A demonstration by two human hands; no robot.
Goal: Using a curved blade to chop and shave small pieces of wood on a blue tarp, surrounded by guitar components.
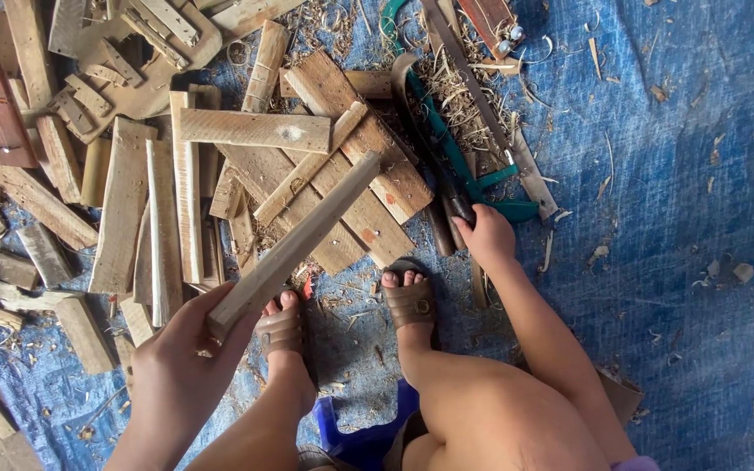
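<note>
The left hand (181, 353) is clenching the near end of a long pale wooden slat (294, 246), which is slanting up over a heap of rough wooden offcuts (159, 201) on the blue tarpaulin (682, 227). The right hand (484, 234) is closing around the dark handle of a green-framed saw (447, 144) lying among shavings

Rough wooden slat (294, 249), woven plastic tarp (691, 174)
</note>
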